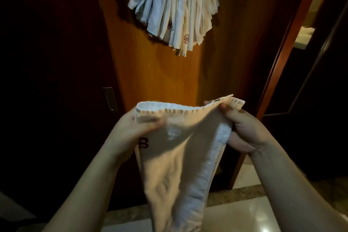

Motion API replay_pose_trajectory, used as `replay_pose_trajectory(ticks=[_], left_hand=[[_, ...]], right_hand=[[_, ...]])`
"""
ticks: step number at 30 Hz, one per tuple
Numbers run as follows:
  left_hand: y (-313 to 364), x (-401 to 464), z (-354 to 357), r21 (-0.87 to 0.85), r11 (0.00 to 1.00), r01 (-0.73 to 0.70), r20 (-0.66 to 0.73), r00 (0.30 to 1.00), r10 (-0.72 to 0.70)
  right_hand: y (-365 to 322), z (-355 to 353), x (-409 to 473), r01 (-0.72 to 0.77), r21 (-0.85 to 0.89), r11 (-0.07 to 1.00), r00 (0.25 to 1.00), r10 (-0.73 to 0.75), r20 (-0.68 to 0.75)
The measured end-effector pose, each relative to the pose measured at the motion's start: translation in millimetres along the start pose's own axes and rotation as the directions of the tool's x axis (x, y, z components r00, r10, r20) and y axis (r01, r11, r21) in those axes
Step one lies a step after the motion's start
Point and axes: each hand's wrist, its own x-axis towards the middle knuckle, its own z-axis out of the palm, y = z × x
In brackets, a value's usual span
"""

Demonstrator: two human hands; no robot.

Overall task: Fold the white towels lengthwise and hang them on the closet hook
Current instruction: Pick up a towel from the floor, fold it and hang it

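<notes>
Item: white towel [175, 158], top hem pinched between our left hand [131, 133] and right hand [246, 130], long axis hanging straight down. Hung towels [175, 9] on closet door [150, 73], directly above, roughly equidistant from both hands.

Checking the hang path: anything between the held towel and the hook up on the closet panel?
No visible obstacle in the open space between. The towel is held by the left hand and right hand below the wooden closet panel. The hook itself is hidden under the bundle of hung towels, which crowds the spot.
</notes>
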Motion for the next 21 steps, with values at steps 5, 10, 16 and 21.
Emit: replay_pose_trajectory(ticks=[5,10,16,21], left_hand=[[-20.3,2.5,-6.2,0.002,0.990,0.139,-0.166,0.977,-0.137],[-35.0,3.8,-0.6,-0.023,0.964,0.265,-0.260,0.930,-0.262],[-51.1,-13.7,34.5,0.004,0.947,0.322,-0.428,0.856,-0.290],[-47.4,-37.6,71.4,0.139,0.930,0.341,-0.429,0.867,-0.254]], right_hand=[[5.8,5.3,4.9,-0.045,-0.108,0.993,0.996,0.035,-0.085],[16.9,4.6,12.6,-0.200,-0.174,0.964,0.949,0.146,-0.281],[65.3,29.7,-4.7,-0.203,-0.393,0.897,0.788,-0.089,-0.609],[107.3,56.9,-27.3,-0.168,-0.604,0.779,0.817,-0.233,-0.528]])
